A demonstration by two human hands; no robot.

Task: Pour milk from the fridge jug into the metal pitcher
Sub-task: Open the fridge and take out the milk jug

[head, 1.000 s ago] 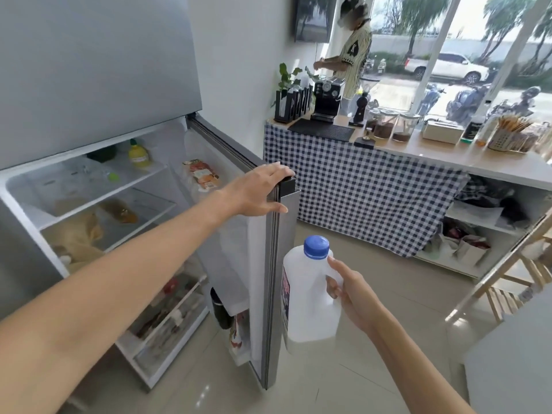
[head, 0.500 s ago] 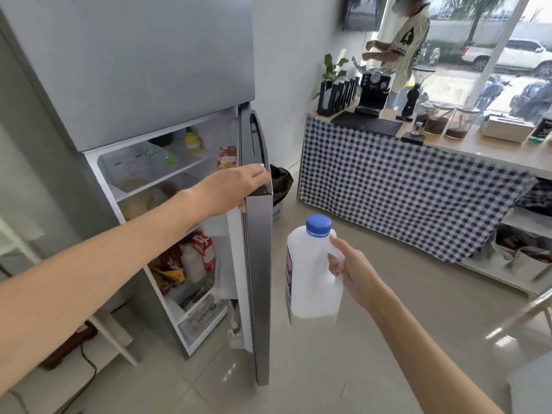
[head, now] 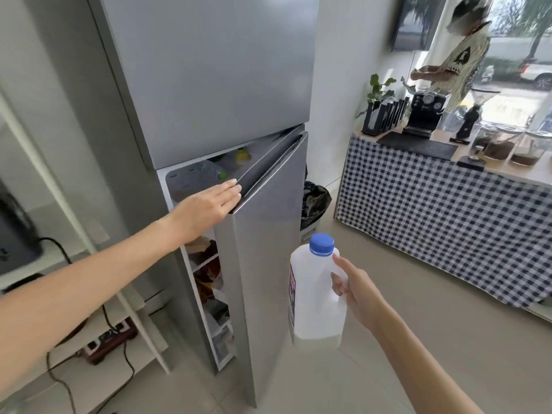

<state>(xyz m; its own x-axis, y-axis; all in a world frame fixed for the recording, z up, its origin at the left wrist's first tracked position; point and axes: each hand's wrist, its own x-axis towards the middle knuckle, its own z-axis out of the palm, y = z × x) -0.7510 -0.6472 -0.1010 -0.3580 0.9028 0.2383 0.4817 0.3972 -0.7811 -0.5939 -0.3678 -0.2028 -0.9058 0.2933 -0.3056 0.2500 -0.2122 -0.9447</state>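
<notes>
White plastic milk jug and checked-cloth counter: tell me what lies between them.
In the head view, only bare beige floor lies between the white plastic milk jug and the blue-and-white checked-cloth counter.

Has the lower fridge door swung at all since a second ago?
Yes. The fridge door has swung toward the fridge body, narrowing the gap over the shelves; it is not fully shut. The left hand rests flat at its top corner.

A gingham-draped tabletop (head: 507, 170) at two o'clock carries an espresso machine (head: 425, 113), black mat (head: 416, 144) and glass jars (head: 501, 143); a fridge (head: 209, 85) stands on the tiled floor (head: 418, 294).
</notes>
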